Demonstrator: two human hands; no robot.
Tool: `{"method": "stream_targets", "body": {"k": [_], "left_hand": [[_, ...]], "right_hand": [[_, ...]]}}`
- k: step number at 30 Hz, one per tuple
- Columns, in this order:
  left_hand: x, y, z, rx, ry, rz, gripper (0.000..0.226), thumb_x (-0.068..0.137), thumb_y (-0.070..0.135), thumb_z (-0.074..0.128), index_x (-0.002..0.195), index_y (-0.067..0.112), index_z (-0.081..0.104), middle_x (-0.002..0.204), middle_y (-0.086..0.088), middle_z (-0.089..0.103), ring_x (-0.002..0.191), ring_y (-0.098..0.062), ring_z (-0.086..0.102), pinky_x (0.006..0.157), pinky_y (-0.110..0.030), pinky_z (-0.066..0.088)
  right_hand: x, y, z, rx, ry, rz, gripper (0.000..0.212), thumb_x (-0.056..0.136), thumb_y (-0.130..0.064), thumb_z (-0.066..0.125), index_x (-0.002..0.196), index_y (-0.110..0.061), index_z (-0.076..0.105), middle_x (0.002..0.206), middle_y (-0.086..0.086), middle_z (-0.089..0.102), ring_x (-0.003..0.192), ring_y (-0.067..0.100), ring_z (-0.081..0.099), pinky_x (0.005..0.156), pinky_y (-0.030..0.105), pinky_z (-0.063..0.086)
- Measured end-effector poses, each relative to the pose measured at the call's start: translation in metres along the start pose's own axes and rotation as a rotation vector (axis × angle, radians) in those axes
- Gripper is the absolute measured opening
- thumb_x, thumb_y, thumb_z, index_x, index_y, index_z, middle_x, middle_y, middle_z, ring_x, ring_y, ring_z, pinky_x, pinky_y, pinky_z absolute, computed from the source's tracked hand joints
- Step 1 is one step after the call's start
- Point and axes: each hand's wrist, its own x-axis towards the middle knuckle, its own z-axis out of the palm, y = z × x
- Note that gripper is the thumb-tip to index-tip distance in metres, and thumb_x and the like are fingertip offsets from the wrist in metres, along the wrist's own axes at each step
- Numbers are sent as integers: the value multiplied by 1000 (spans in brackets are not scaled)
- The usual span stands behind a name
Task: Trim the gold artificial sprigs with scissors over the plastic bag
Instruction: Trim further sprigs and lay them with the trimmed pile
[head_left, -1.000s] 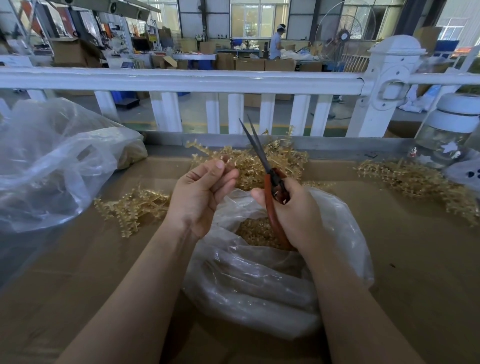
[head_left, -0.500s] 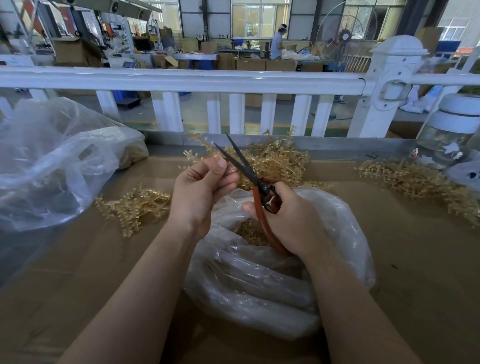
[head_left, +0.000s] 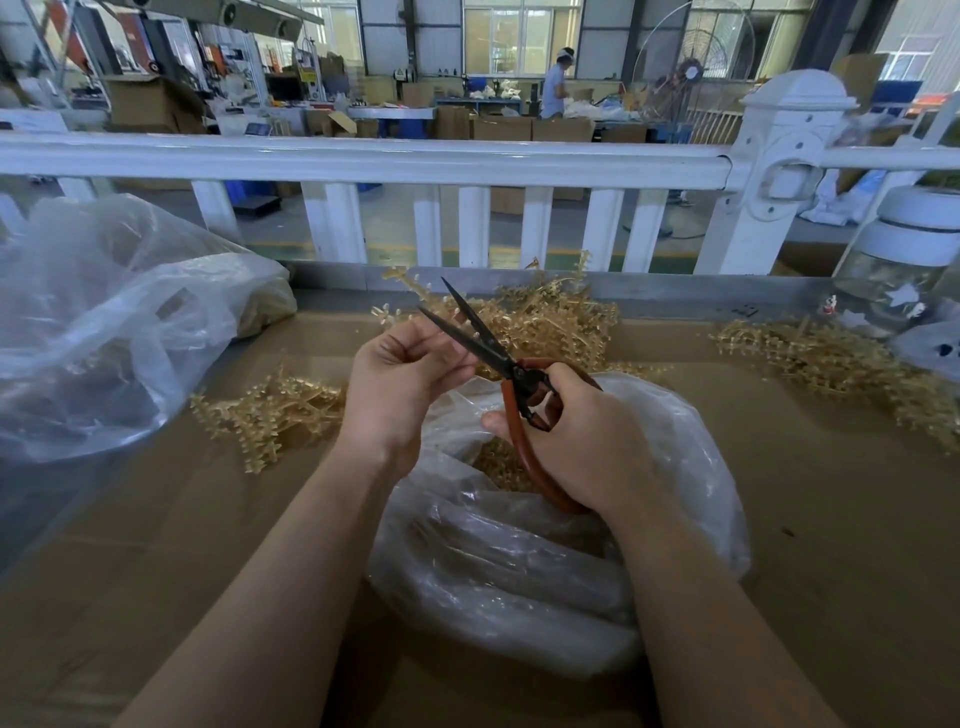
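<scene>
A: Far left on the cardboard-covered counter (head_left: 156, 519) there's a big crumpled clear plastic sack (head_left: 104, 332), then a loose heap of gold artificial sprigs (head_left: 270, 415) lying just beside the left hand (head_left: 400, 379).

B: And that left hand has its fingers curled in, pinching a thin gold sprig (head_left: 405, 291) whose tip pokes up past the fingertips.

A: Right at the blades, look. The long dark scissors with orange-red looped handles (head_left: 498, 358) are parted, blades open around the stem just beside those fingers.

B: Right hand (head_left: 576, 436) is wrapped round the handles, gripping firmly, directly above the open clear plastic bag (head_left: 519, 561). You can see gold bits down in its mouth.

A: So I'd call this mid-cut: sprig lined up, snip not yet made.

B: Next it needs a squeeze of the handles, blades clear of the left fingertips, so the offcut drops into the bag.

A: More gold sprigs (head_left: 831, 364) are piled far right, waiting.
</scene>
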Motion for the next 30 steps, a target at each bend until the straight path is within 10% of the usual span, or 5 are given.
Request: {"method": "stream_targets", "body": {"k": [30], "left_hand": [[0,4,1,44,68,12,27,85,-8,65,74,15,76,81,-8,75,73,-14,71,67,-22,57]], "right_hand": [[2,2,0,8,4,1,57,66,-86,63,82,-31,59,74,-18,61,70,1,58,60,26,47]]}}
